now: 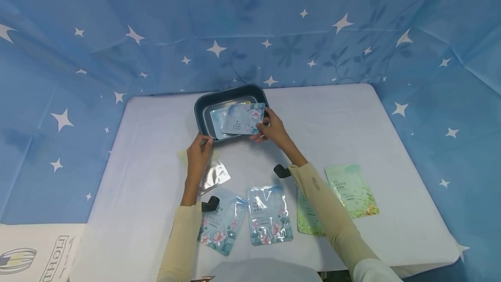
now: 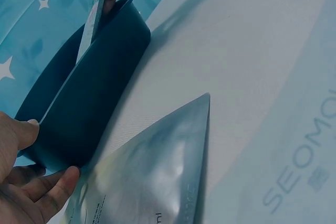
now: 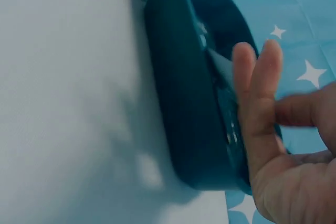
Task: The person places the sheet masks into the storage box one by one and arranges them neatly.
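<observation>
Extended forward, the left hand (image 1: 198,153) grips a dark tray (image 1: 227,95) by its near-left corner; the right hand (image 1: 274,129) pinches a blue packet (image 1: 242,119) over it, with white table (image 1: 332,121) spreading rightward.

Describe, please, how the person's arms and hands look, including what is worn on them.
The left sleeve and right sleeve are long and pale yellow; the right bears a small dark marking near its cuff. A small black piece sits at each cuff. The left hand and right hand wear no gloves.
</observation>
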The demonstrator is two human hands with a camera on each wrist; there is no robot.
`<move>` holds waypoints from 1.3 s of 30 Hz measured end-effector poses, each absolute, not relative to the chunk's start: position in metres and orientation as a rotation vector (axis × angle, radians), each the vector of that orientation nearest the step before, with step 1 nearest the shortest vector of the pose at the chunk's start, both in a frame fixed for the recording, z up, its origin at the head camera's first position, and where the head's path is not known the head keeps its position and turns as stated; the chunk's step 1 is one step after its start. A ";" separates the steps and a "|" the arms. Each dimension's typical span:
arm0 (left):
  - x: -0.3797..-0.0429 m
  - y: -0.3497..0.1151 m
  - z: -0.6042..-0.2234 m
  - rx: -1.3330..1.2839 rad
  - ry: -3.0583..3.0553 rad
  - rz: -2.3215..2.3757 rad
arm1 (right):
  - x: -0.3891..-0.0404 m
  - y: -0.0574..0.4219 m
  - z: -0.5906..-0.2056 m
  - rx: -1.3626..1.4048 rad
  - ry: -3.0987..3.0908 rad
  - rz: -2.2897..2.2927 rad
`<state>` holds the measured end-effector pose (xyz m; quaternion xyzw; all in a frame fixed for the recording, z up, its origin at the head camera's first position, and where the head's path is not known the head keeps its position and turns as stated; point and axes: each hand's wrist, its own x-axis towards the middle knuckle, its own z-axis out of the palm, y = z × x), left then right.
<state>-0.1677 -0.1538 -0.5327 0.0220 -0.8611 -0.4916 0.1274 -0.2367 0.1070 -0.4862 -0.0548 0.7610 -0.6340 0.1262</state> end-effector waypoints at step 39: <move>-0.169 -0.154 -0.534 0.042 -2.483 -1.409 | -0.234 0.093 -0.487 -0.346 2.960 -1.179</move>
